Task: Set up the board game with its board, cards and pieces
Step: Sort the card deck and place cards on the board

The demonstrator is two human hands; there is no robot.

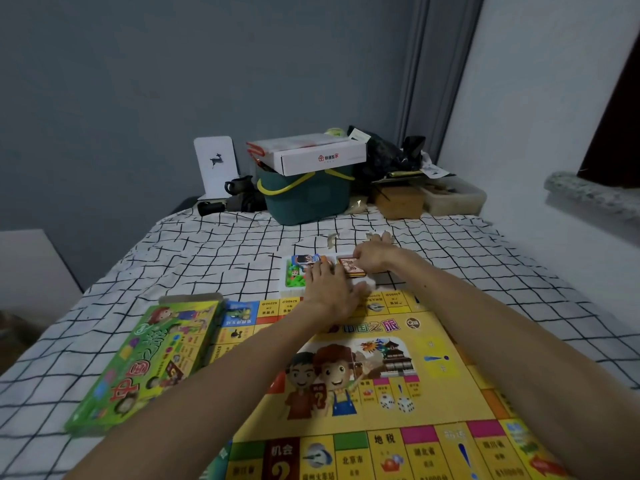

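The yellow game board (381,386) lies unfolded on the bed in front of me. Beyond its far edge sits a white plastic insert tray (289,289) with green pieces (293,280), a blue card pack (304,259) and a brown card stack (351,266). My left hand (329,289) rests flat with fingers spread over the tray's near side. On the brown card stack my right hand (372,259) has its fingers curled round the far end. The green game box (145,362) lies to the left of the board.
The bed has a white sheet with a black grid (207,258). At its far end stand a teal basket (304,199) with a white carton on top, black bags, a clear bin (453,199) and a white stand with a deer. Wall to the right.
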